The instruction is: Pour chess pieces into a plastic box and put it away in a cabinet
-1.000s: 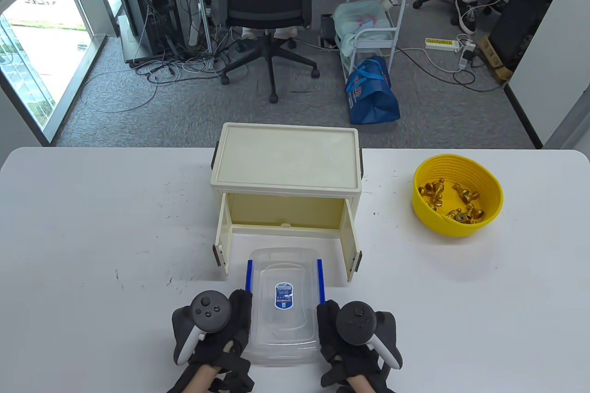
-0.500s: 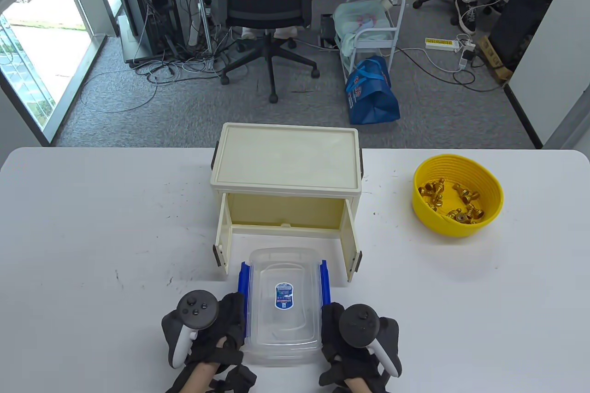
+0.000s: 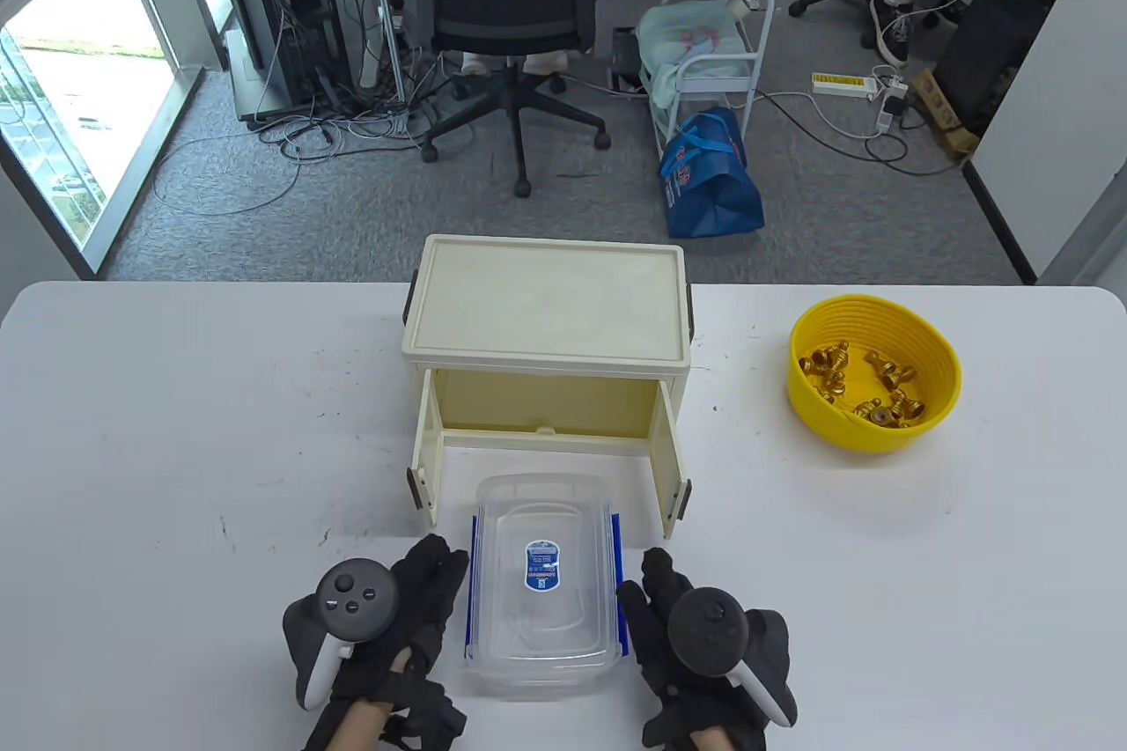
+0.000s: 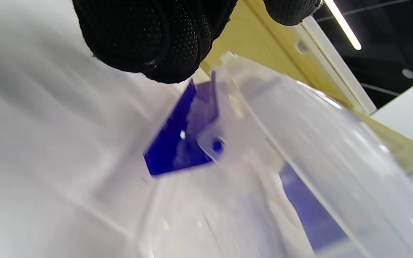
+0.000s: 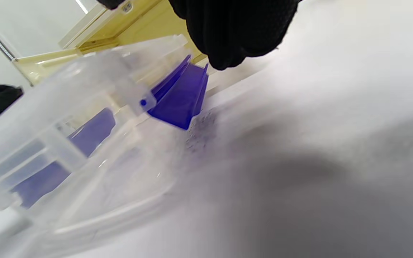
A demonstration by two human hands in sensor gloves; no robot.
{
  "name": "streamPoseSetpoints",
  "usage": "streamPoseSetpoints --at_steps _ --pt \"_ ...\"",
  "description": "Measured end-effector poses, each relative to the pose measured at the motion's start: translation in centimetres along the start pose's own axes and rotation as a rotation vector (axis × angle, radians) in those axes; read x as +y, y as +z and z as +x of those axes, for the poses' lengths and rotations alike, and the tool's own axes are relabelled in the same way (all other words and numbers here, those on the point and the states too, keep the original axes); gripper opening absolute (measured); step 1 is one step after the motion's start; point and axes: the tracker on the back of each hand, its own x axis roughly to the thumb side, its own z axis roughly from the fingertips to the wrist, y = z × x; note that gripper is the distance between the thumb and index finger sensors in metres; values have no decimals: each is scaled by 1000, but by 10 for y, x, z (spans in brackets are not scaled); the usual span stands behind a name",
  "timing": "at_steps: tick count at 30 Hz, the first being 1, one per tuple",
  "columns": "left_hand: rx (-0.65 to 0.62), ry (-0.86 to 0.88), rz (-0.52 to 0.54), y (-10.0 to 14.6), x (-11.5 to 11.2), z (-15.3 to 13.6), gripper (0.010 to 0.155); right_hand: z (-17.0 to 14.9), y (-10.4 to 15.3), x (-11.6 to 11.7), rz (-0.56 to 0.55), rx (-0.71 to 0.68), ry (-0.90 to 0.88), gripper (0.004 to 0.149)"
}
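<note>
A clear plastic box [image 3: 541, 610] with its lid on and a blue latch on each long side sits on the white table, in front of the cream cabinet [image 3: 546, 320]. The cabinet's two doors stand open. My left hand [image 3: 430, 588] lies just left of the box and my right hand [image 3: 662, 601] just right of it, both with fingers stretched forward and holding nothing. In the left wrist view the left blue latch [image 4: 181, 143] hangs swung out below my fingertips [image 4: 156, 39]. The right wrist view shows the right latch [image 5: 181, 104] the same way. A yellow bowl [image 3: 872, 386] holds gold chess pieces [image 3: 867, 394].
The bowl stands at the right of the table, well away from the box. The cabinet's open doors [image 3: 673, 469] flank the far end of the box. Beyond the table's far edge are an office chair [image 3: 515, 11] and a blue bag [image 3: 709, 179] on the floor.
Both hands had been pressed against the box's sides. The blue latches swung outward. The hands have moved a little outward and back, with fingers now stretched out beside the box.
</note>
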Motion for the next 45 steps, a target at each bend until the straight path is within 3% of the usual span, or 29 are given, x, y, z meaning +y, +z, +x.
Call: streamPoseSetpoints --at_steps 5,9,22,28,30,34,40,45 --pt "3 -48 -94 -4 -12 3 68 -1 -9 9 146 -18 -6 67" --pt "8 -32 -110 -4 -12 4 67 -4 -13 8 175 -24 -60 68" --pt "-64 -160 -4 5 -5 20 67 -1 -11 3 160 -47 -50 68" --pt "-130 -129 64 13 2 28 67 6 -2 -8 71 -77 -42 67" --pt "-151 -81 100 15 4 27 67 9 2 -11 37 -93 -25 65" --pt "-157 90 31 10 7 21 63 11 4 -12 24 -108 -16 65" --pt "-87 674 -242 -10 4 5 55 3 -4 -8 99 -112 -82 67" --pt "-75 729 -235 -17 17 13 54 1 -3 -9 118 -148 -129 70"
